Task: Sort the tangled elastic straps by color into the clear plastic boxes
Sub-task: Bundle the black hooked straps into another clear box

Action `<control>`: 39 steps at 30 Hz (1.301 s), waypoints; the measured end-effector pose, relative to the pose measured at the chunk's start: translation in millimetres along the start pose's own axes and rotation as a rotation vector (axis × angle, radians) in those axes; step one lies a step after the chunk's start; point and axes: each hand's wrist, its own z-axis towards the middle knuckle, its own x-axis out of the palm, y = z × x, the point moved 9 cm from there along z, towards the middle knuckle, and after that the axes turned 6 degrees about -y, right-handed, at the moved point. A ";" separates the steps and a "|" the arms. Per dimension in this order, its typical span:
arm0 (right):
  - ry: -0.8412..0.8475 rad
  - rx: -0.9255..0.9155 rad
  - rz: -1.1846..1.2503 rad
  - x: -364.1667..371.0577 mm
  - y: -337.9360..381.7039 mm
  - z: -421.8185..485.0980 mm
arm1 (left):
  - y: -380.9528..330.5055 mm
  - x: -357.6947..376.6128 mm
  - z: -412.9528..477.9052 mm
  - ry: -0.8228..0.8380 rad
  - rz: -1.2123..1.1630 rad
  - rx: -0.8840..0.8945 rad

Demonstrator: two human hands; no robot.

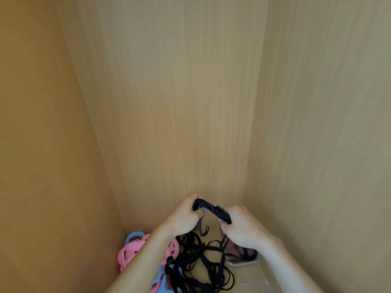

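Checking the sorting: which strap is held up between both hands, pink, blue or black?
The black strap, gripped by the left hand and right hand. The pink straps and blue straps lie below, unheld.

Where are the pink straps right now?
In the head view, the pink straps lie at the bottom left, near the left wall, beside the black tangle and partly under the left arm.
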 end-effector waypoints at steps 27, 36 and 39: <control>0.357 0.095 1.107 50.1 19.7 -21.8 | -46.7 27.2 -28.9 0.225 -1.520 -0.275; 0.452 0.047 0.812 22.8 8.7 -15.7 | -30.5 39.9 -41.0 0.227 -1.511 -0.380; 0.487 0.070 0.886 22.1 -1.6 -13.4 | -23.1 38.5 -40.5 0.198 -1.412 -0.375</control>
